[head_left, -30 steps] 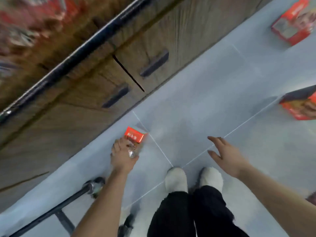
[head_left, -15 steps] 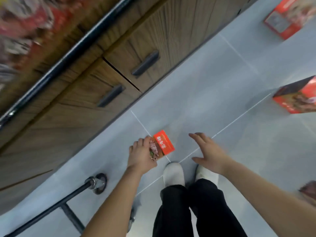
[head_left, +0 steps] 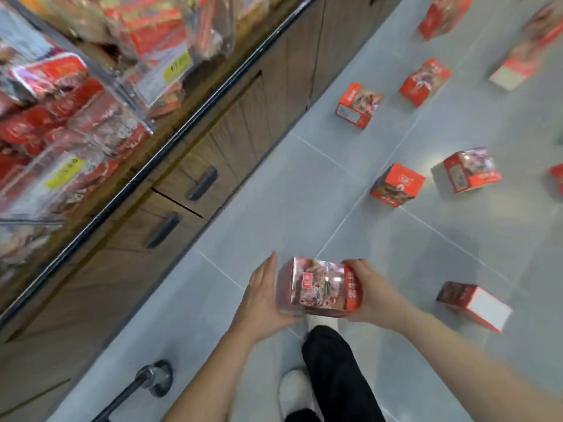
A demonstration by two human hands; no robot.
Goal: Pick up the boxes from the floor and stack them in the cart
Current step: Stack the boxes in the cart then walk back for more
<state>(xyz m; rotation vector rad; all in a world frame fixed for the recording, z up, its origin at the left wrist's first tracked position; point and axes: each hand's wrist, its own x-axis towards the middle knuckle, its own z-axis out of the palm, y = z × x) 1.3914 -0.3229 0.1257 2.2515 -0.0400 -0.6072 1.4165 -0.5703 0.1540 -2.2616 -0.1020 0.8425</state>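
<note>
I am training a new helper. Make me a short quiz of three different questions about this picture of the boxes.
1. True or false: the held box rests on the floor.
2. Which hands touch the held box? A) left only B) right only C) both
3. Fill in: the box with a white side lies to the person's ____ of the held box.

Key:
1. False. The left hand and right hand hold it above the floor.
2. C. The left palm presses one side; the right fingers curl round the other.
3. Right.

Red box between left hand and right hand, above grey floor.
</note>
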